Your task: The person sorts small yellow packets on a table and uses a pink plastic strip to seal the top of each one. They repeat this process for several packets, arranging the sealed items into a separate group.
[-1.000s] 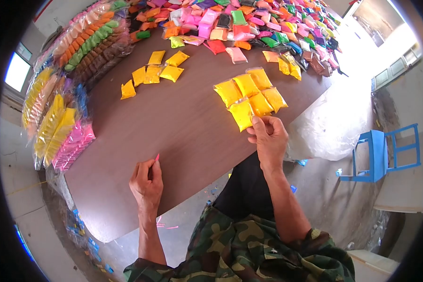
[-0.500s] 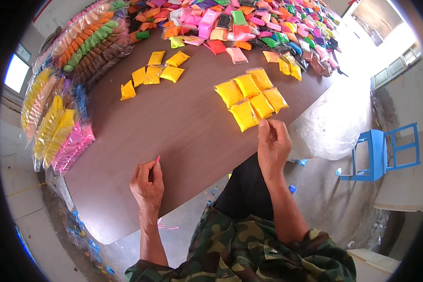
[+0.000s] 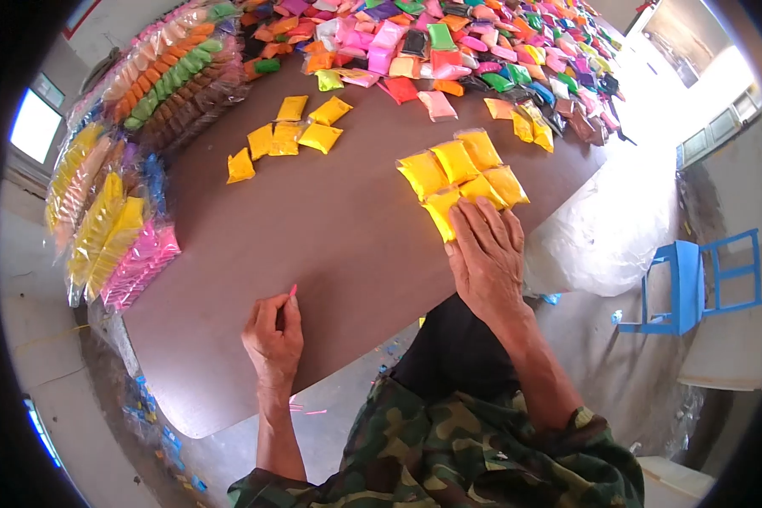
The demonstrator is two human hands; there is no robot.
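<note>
My left hand (image 3: 273, 340) is closed over the near side of the table, a small pink strip (image 3: 293, 289) poking up between thumb and forefinger. A block of several yellow packets (image 3: 455, 161) in clear wrap lies in two rows toward the right. Flat across the near packets rests my right hand (image 3: 489, 264), its fingers stretched out and covering part of them. Farther left, a loose group of yellow packets (image 3: 284, 139) lies apart from both hands.
A heap of many-coloured packets (image 3: 436, 61) covers the table's (image 3: 254, 229) far side. Bagged rows of packets (image 3: 110, 245) line the left edge. Clear plastic sheeting (image 3: 605, 224) hangs at the right, near a blue chair (image 3: 676, 288). Scraps (image 3: 171, 444) litter the floor.
My right hand has gone from a pinch at the block's near corner to lying spread on the near packets. My left hand still holds the pink strip. The view has shifted slightly.
</note>
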